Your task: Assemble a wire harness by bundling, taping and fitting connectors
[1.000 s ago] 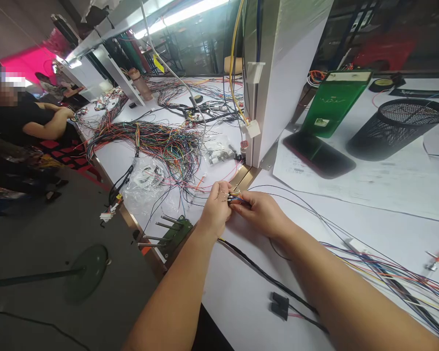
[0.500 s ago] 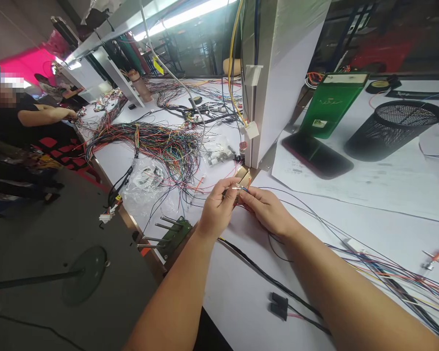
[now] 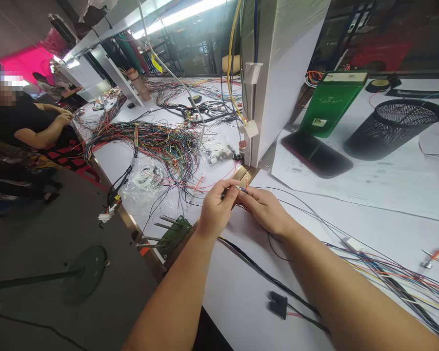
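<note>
Left hand (image 3: 217,207) and right hand (image 3: 267,209) pinch wires (image 3: 244,190); clear bag (image 3: 224,145) holds pale parts (image 3: 215,157).

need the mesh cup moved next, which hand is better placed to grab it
Probably the right hand: it is nearer the mesh cup, off to the right; the left hand is farther over. Both hold wires, so the right would need freeing.

**Wires gathered above the table**

We see thin, flexible wires (image 3: 243,189) bunched in a tight cluster over the table (image 3: 237,287), inward of its near edge. One is blue and slants down to the right; an orange one (image 3: 247,181) stands nearly upright beside it. A small, shiny metallic tip (image 3: 237,187) shows at the cluster's left end. The rest of the cluster is mostly hidden, so we cannot count the wires.
</note>
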Available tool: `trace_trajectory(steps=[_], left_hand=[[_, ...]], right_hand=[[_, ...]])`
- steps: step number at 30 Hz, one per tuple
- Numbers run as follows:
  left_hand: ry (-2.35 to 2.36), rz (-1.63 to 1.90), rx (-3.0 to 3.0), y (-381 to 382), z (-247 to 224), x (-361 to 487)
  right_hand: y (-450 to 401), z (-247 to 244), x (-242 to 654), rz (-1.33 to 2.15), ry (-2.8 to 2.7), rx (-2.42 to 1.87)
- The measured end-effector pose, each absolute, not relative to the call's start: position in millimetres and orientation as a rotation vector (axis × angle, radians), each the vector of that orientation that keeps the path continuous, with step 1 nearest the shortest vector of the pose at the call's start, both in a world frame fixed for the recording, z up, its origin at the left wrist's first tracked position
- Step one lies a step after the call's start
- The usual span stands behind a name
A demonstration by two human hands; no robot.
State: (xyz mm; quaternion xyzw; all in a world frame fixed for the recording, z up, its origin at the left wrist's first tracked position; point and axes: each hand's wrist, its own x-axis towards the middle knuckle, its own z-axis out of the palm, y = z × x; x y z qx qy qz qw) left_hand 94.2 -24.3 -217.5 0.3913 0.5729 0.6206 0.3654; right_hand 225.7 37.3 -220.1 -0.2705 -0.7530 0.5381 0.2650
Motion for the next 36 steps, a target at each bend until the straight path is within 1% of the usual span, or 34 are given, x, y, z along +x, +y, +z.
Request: trace_trajectory(steps=[6,12,15,19,25,32,36], left_hand=[[1.334,1.581,0.756,-19.8,-219.4,91.7],[1.344,1.599,0.71,-20.6,-215.7,94.4],[1.3,1.601,0.67,-20.5,-211.4,96.5],[1.315,1.566,0.645,-19.6,-209.3,94.4],[1.381,1.422,0.632,-21.5,-207.5,87.9],[1.343,1.403,0.596,-22.4,-204.2,86.2],[1.351,1.407,0.584,-21.7,-203.7,86.6]], right_hand=[[36.4,-223.1,222.7,1.265,-2.01,-0.885],[38.8,-222.0,222.2,1.374,-1.775,-0.962],[39.7,-219.1,223.6,1.407,-1.779,-1.006],[38.9,-218.2,224.4,1.347,-1.811,-1.042],[34.7,-220.7,222.7,1.219,-1.952,-0.891],[33.2,-225.2,223.3,1.209,-2.045,-0.787],[33.9,-225.4,223.2,1.18,-2.066,-0.811]])
